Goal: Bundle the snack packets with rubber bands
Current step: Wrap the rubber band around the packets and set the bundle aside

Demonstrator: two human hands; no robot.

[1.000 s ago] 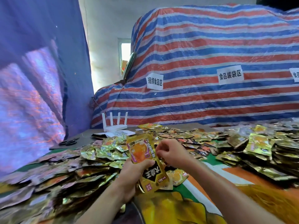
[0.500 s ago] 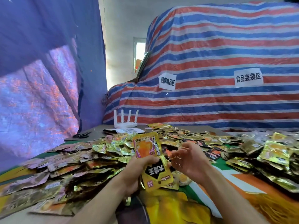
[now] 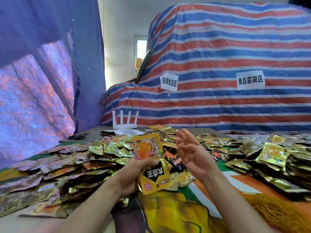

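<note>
Left grip: left hand (image 3: 133,178) clenched around the middle of a small stack of snack packets (image 3: 150,163), thumb across the front, fingers behind; the stack stands nearly upright above the near edge of the bench (image 3: 87,132).
Right grip: right hand (image 3: 190,154) released, fingers (image 3: 182,137) spread and pointing up just beside the stack, not touching it; a thin rubber band (image 3: 186,139) appears stretched across those fingers, though it is too fine to trace fully.
Held stack: yellow-and-orange front packet with a black label on its lower half; how many packets sit behind it cannot be told.
Loose stock: heaps of foil packets (image 3: 70,165) cover the bench to the left, behind and to the right of the hands.
Background: white router (image 3: 125,122) and scissors (image 3: 78,136) at the far side of the bench, striped tarpaulin (image 3: 218,56) with paper signs behind.
Handling: packets look light, flat and pliable, with glossy film that likely slides packet on packet; a loose stack would fan out.
Where to hold: pinch across the middle, as the left hand does, leaving the top end free for the band.
Next move, judged: the spread band probably needs to pass over the top end and settle near the middle.
Risk: a tight band may crumple the soft edges or snap off the fingers.
</note>
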